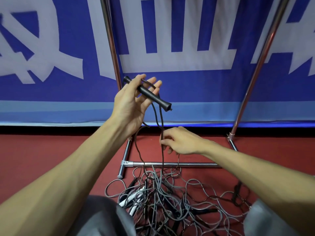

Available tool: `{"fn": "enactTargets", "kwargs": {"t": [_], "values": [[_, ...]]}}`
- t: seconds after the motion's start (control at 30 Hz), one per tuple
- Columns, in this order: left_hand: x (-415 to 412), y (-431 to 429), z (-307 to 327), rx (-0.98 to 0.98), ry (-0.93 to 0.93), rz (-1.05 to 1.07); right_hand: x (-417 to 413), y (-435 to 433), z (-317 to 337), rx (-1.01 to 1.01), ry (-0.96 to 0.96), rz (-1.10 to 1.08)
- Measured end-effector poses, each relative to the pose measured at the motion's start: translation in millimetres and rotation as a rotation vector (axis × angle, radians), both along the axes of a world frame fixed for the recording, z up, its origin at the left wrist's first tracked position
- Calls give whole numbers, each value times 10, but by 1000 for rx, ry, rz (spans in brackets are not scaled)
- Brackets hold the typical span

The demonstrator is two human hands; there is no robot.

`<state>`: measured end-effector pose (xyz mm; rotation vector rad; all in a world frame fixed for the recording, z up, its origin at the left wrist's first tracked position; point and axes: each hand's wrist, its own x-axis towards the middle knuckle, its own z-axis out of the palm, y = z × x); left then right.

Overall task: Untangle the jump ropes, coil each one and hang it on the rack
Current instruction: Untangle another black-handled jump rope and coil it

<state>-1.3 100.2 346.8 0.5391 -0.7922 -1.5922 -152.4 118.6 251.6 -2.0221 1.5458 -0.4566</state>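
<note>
Red floor (51, 159), blue banner (187, 86); left fingers (153, 81) hold handle (150, 95), right fingers (165, 142) pinch rope (162, 123).

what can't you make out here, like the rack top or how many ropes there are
Head view only:
1. Rack top: cut off by the upper edge, so no hanging bar or hooks show.
2. Rope count in the tangle: strands overlap too much, and its near part is hidden by the knees and the lower edge.
3. Where the rope from the handle ends: lost in the tangle.
</note>
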Motion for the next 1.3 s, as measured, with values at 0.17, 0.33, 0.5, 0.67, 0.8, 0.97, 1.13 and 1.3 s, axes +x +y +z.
{"fn": "enactTargets", "kwargs": {"t": [0.17,0.33,0.5,0.67,0.8,0.97,1.13,1.3], "values": [[45,-91,-215,-36,-332,42,-79,-59,184,-96,-250,-169],[17,-109,-638,-158,-1081,-143,-173,-71,540,-170,-663,-370],[-136,-32,-796,-259,-1263,-443,-369,-38,724,-221,-896,-482],[-378,26,-825,-386,-1269,-461,-548,-12,813,-264,-1045,-573],[-461,15,-853,-382,-1265,-464,-642,22,879,-237,-1172,-658],[-474,64,-732,-311,-1137,-400,-695,20,798,-185,-1078,-722],[-468,114,-467,-154,-790,-141,-622,-15,612,-39,-760,-617],[-353,118,-142,-82,-412,-39,-430,-17,382,280,-337,-174]]}}
